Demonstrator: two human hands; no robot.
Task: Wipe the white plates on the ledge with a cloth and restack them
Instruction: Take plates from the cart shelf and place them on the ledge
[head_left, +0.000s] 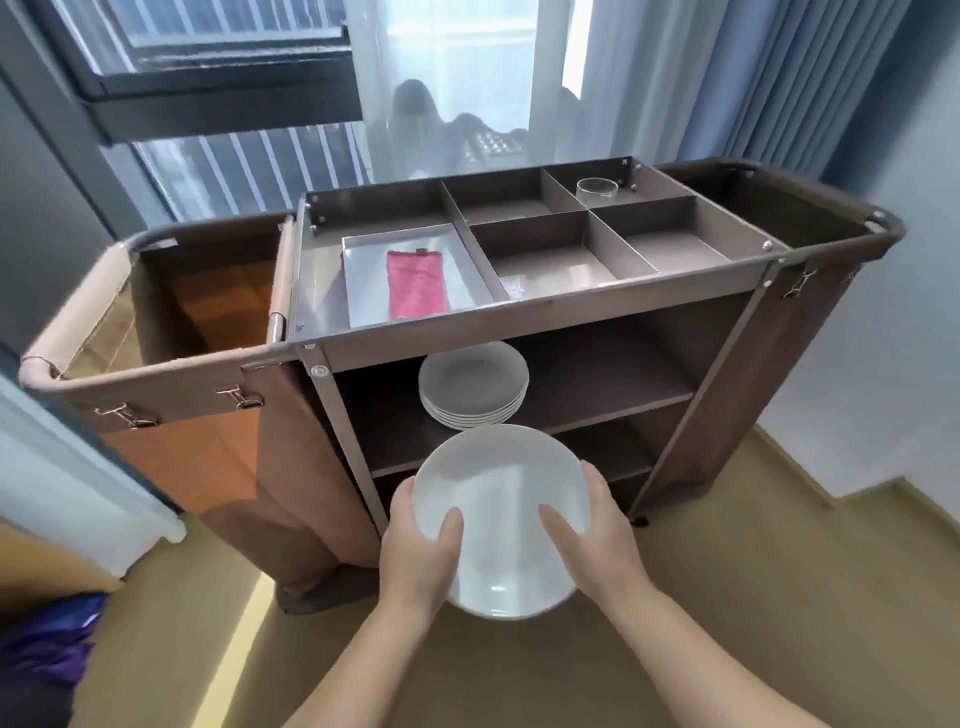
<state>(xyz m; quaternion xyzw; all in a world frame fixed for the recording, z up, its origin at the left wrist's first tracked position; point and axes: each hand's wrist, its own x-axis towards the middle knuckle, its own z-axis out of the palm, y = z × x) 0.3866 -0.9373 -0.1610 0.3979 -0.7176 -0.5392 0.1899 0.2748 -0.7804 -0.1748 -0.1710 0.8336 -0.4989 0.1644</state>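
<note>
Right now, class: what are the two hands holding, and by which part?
One white plate, gripped at opposite rims: left hand on its left edge, right hand on its right.

Both forearms reach forward, left hand (420, 552) and right hand (597, 540) gripping opposite edges of a plate (501, 488).

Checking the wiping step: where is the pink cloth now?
In the head view, the pink cloth lies in the metal tray at the left end of the cart top, above the plate stack.
</note>
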